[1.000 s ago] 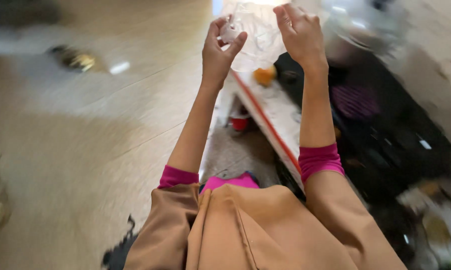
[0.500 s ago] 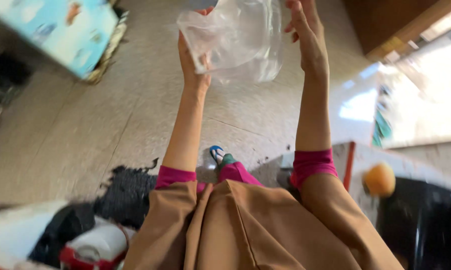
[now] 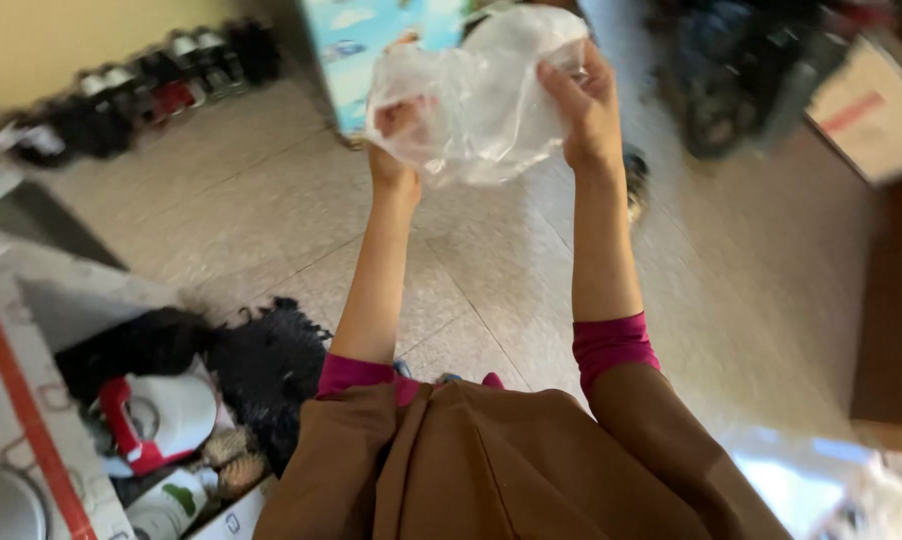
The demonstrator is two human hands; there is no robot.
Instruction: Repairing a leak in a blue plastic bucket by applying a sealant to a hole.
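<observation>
Both arms raised, a clear plastic bag [image 3: 481,90] stretched between them. Left hand [image 3: 396,140] is curled shut inside or behind the film, its fingers seen through the plastic, gripping the bag's left side. Right hand [image 3: 583,110] pinches the right edge, fingers pressed together over the film with the thumb behind. Below the fingers lies open tiled floor [image 3: 531,290]; a blue box [image 3: 371,40] sits just beyond the bag. Bag is crumpled, translucent, puffed upward between the hands
</observation>
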